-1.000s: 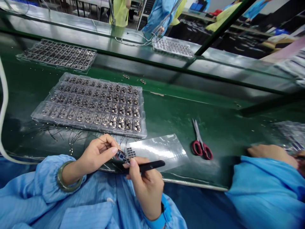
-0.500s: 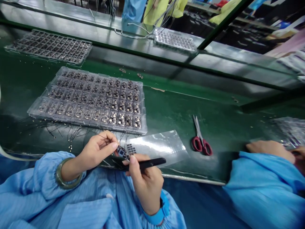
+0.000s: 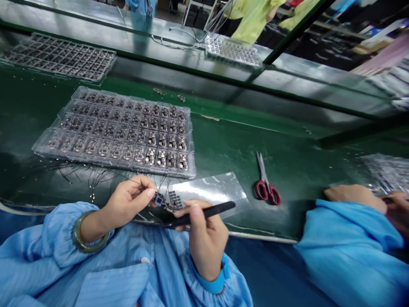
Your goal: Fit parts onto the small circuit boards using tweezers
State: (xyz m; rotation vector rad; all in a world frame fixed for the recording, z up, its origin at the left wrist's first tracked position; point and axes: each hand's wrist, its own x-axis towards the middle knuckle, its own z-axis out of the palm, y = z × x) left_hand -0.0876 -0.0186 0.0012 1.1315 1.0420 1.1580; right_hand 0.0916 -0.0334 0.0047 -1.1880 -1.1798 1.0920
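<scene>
Between thumb and fingers, my left hand (image 3: 131, 200) pinches a small circuit board (image 3: 159, 199) near the table's front edge. My right hand (image 3: 206, 230) grips black tweezers (image 3: 220, 209), whose tips point left, low beside the board; whether the tips touch it I cannot tell. A clear plastic sheet (image 3: 211, 192) lies just behind, with small dark square pads (image 3: 175, 199) at its left end. Beyond my left hand, a clear compartment tray (image 3: 115, 132) holds rows of similar boards. Thin black wires (image 3: 92, 179) spread along the tray's front edge.
Red-handled scissors (image 3: 266, 187) lie right of the sheet. A second filled tray (image 3: 60, 57) stands at the back left, and another tray (image 3: 233, 50) on the far ledge. At the right, a co-worker's blue sleeve (image 3: 351, 230) and hands rest near a heap of clear plastic (image 3: 386, 172).
My right hand has shifted slightly right, and the tweezers have turned and slid right, baring more of the board. My left hand still holds the board. The whole view has shifted a little.
</scene>
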